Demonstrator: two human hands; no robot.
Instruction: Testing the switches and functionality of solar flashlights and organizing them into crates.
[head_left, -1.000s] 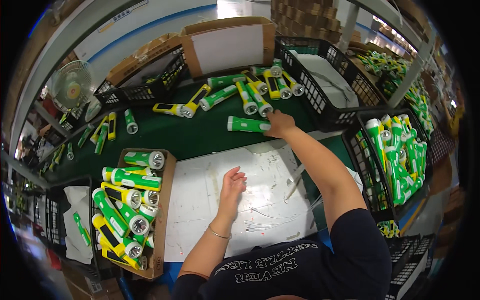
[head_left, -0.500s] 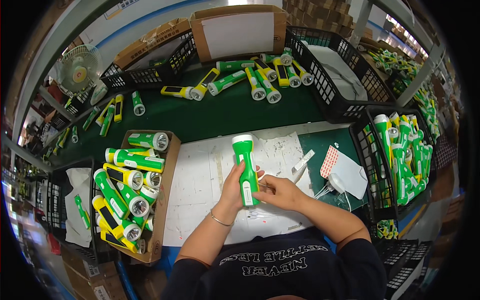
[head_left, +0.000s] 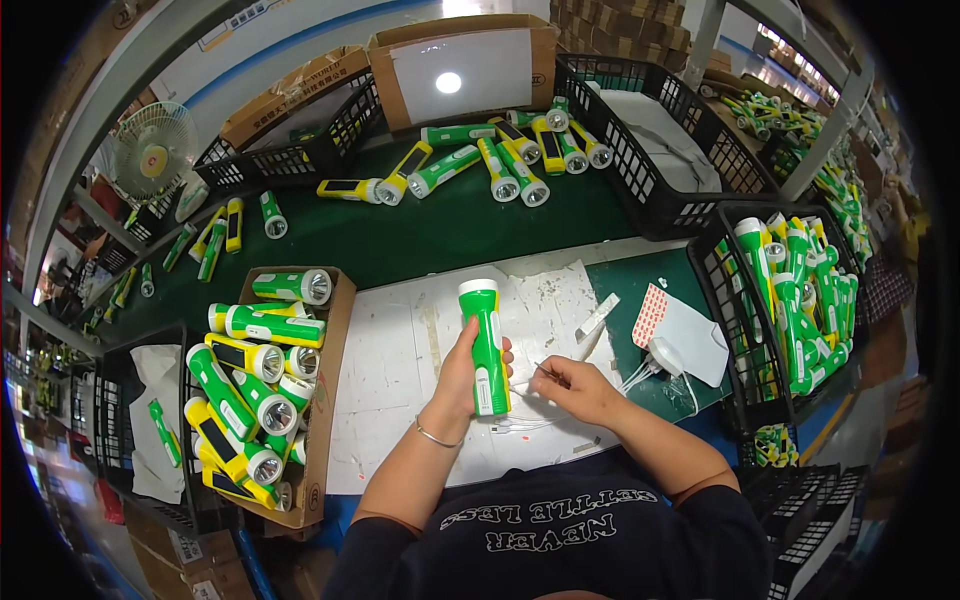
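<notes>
A green, white and yellow flashlight (head_left: 489,345) stands nearly upright over the white work sheet, its white head pointing away from me. My left hand (head_left: 459,372) is wrapped round its body, thumb on the left side, fingertips showing on the right. A round spot of light shines on the white paper (head_left: 490,75) fixed to the far cardboard box. Just right of the flashlight's lower end, apart from it, my right hand (head_left: 582,393) pinches a thin dark piece whose kind I cannot make out. White cables (head_left: 520,424) lie beneath my hands.
At left, a cardboard box (head_left: 333,390) holds several flashlights. More flashlights (head_left: 445,170) lie on the green surface (head_left: 400,235) beyond. A black crate (head_left: 742,345) full of flashlights stands at right. Near it lie a white plug adapter (head_left: 668,355) and a white card (head_left: 695,340).
My right hand has drawn away from the flashlight to the right. A bright spot now shows on the far paper. The left hand keeps its hold; the whole view has shifted slightly.
</notes>
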